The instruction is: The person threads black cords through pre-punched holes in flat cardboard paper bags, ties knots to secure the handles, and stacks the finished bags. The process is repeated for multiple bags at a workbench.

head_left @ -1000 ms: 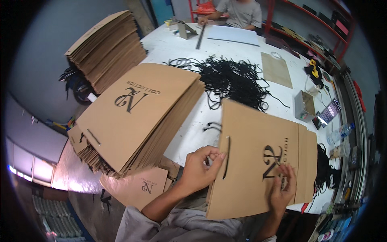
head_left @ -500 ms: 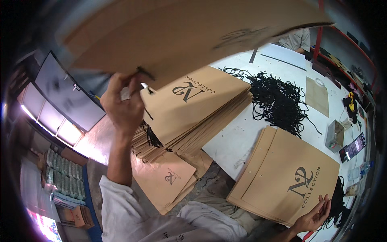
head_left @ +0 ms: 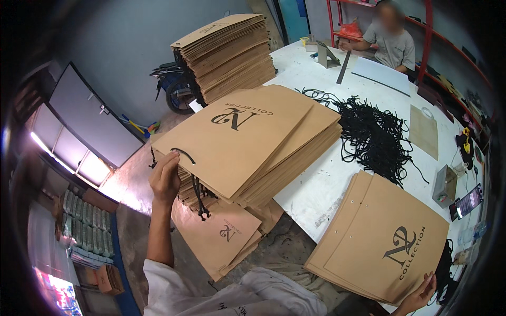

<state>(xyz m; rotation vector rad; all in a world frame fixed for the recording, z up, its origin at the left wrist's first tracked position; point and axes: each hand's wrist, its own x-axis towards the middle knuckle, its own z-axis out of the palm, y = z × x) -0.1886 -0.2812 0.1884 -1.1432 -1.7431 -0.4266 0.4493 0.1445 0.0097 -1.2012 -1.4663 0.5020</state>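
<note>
Pinched at its handle edge, a brown paper bag (head_left: pixel 247 118) with a dark printed logo lies in my left hand (head_left: pixel 165 178), on top of a tall stack of paper bags (head_left: pixel 295 158). A black cord handle (head_left: pixel 183 155) loops beside my fingers, and more knotted cords (head_left: pixel 200 197) dangle below the top bag. On the right, my right hand (head_left: pixel 420 296) rests with loosely curved fingers against the near corner of a pile of flat bags (head_left: pixel 363 231). These show punched holes along one side and no cords on top.
A tangled heap of black cords (head_left: pixel 377 134) lies on the white table (head_left: pixel 305 203). Another tall bag stack (head_left: pixel 232 58) stands behind. More bags (head_left: pixel 216 237) sit low, near my lap. A phone (head_left: pixel 467 202) and metal box (head_left: pixel 445 184) are at right; a person (head_left: pixel 392 45) sits across.
My left hand has brought the raised bag down onto the tall stack. That uncovers the far room and rear stack. My right hand has shifted slightly against the flat pile's corner.
</note>
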